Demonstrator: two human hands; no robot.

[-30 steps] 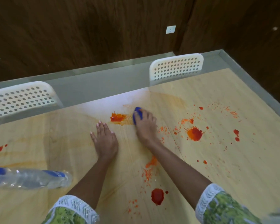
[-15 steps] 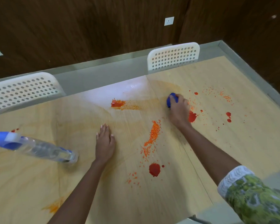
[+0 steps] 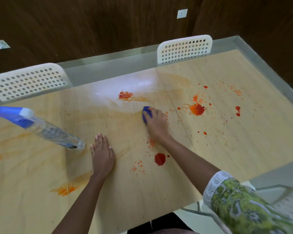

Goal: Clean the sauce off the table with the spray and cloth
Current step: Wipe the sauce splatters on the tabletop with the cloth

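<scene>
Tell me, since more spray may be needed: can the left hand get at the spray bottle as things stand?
Probably yes. The left hand lies flat on the table holding nothing, and the spray bottle stands just to its left with only bare tabletop between them.

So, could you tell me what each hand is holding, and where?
The right hand grips the blue cloth from above; the left hand lies flat on the table, holding nothing.

My right hand (image 3: 156,123) now sits left of the panel seam with the blue cloth (image 3: 146,113), back from the splatter on the right, just below the red blob (image 3: 125,95). The orange streak of sauce below it is mostly gone (only faint specks (image 3: 151,142) remain by my wrist).
</scene>
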